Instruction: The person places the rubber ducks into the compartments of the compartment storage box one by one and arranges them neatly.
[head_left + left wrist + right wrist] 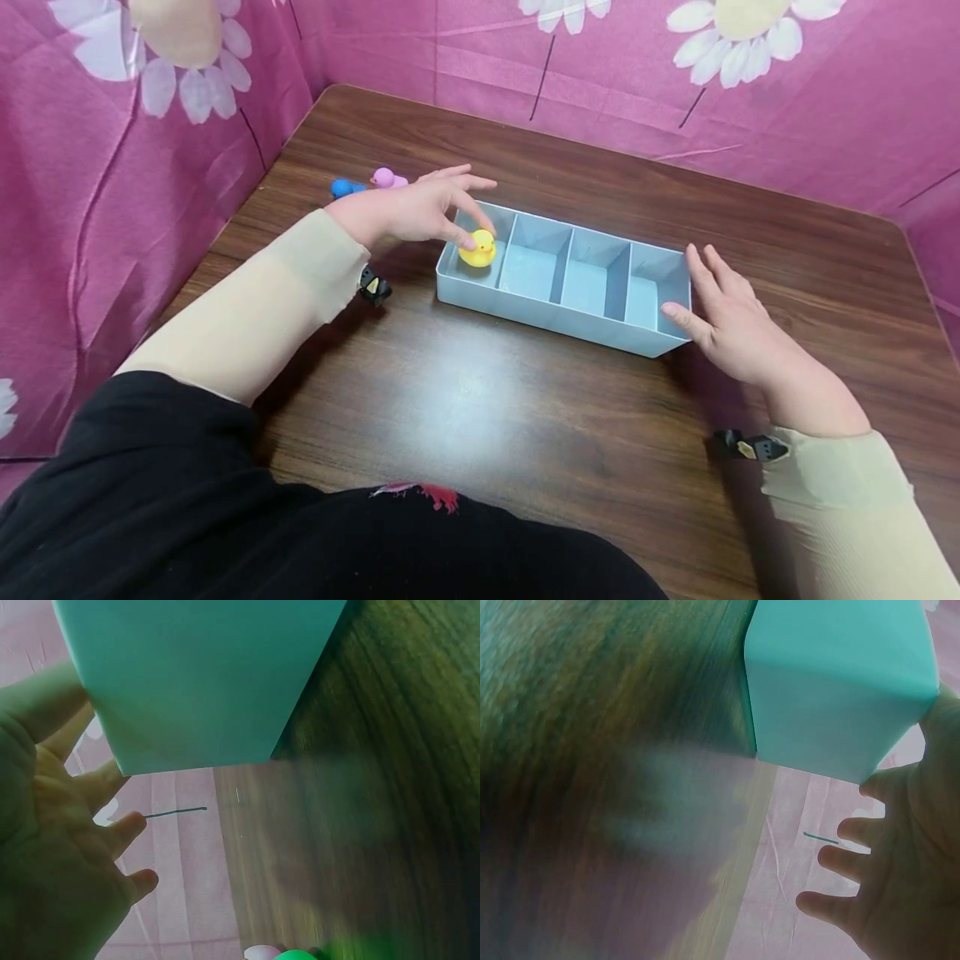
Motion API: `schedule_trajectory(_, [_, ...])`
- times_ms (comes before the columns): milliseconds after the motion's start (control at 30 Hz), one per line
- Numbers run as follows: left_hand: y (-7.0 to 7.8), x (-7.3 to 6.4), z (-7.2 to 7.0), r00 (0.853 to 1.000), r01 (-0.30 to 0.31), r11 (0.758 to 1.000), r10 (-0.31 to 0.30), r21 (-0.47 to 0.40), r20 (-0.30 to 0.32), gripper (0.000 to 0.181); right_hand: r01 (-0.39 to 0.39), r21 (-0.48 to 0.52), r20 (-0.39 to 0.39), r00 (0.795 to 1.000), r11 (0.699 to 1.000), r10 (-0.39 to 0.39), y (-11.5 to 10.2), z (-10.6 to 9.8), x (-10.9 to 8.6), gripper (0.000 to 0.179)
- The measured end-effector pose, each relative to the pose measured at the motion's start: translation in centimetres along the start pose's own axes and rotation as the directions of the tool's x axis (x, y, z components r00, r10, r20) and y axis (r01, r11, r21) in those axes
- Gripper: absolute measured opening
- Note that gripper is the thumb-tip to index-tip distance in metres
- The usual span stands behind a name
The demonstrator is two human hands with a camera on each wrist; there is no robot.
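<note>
A yellow rubber duck (477,250) is in the leftmost compartment of a light blue divided box (555,319). My left hand (423,204) reaches over the box's left end and pinches the duck between thumb and forefinger, the other fingers spread out. At the opposite end, my right hand (738,329) rests against the box with straight fingers, its thumb over the rim. In the left wrist view the box wall (202,690) hides the duck and the fingertips on it. The right wrist view has the right hand (915,832) beside the box's end wall (832,712).
A blue rubber duck (345,188) and a pink rubber duck (387,177) sit on the wooden table (465,417) behind the left wrist. The box's other compartments hold nothing visible. Pink flowered cloth (465,58) hangs along the table's back and left edges.
</note>
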State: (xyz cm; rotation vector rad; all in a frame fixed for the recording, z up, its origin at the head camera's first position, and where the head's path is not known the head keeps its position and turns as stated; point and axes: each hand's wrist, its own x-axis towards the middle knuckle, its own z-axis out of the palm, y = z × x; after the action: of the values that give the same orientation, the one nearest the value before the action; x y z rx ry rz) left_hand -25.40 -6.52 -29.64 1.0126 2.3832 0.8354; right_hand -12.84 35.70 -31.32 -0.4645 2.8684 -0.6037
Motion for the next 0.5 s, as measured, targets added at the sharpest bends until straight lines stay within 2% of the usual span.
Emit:
schedule_trajectory(333, [0.3, 1.2, -0.1, 0.992, 0.028, 0.999, -0.033, 0.038, 0.123, 0.032, -0.01, 0.03, 0.013, 1.0, 0.999, 0.01, 0.1, 0.1, 0.0, 0.079])
schedule_trajectory(500, [0.5, 1.7, -0.3, 0.981, 0.082, 0.993, -0.096, 0.09, 0.168, 0.032, -0.02, 0.047, 0.022, 1.0, 0.999, 0.019, 0.1, 0.1, 0.0, 0.079])
